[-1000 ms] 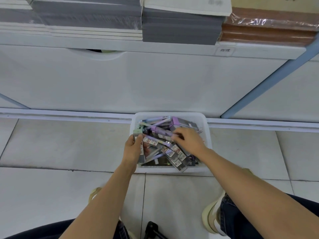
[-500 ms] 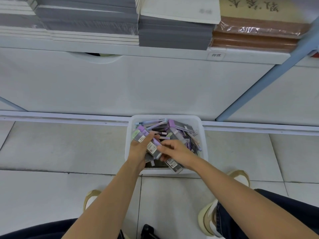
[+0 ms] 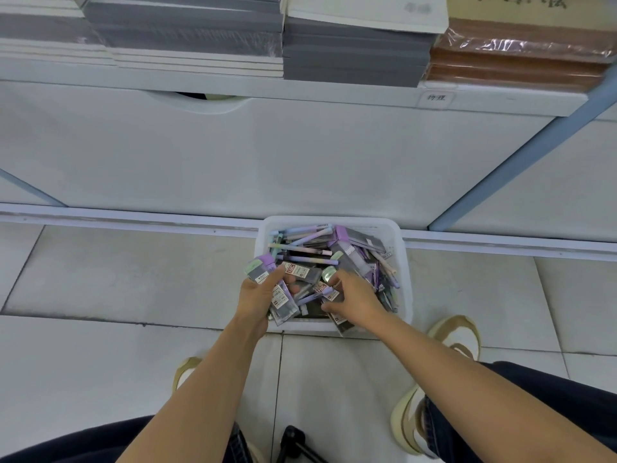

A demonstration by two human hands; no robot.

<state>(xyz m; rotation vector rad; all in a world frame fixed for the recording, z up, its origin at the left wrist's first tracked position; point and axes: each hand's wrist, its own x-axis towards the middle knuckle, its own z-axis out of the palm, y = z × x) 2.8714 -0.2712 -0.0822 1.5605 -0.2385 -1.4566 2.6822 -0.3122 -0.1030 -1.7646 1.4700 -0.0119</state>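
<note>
Grey floor tiles carry a white basket (image 3: 403,262) of pen packs (image 3: 354,248). Over its near edge, the left hand (image 3: 258,295) grips a fanned bundle (image 3: 283,304); just beside, the right hand (image 3: 354,295) pinches one pack (image 3: 330,295) between thumb and fingertips.

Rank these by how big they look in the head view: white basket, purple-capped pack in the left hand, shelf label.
1. White basket.
2. Purple-capped pack and shelf label look alike; the label is farther, so unranked.

White plastic bin (image 3: 405,262), glossy plastic pen packs (image 3: 283,300)
</note>
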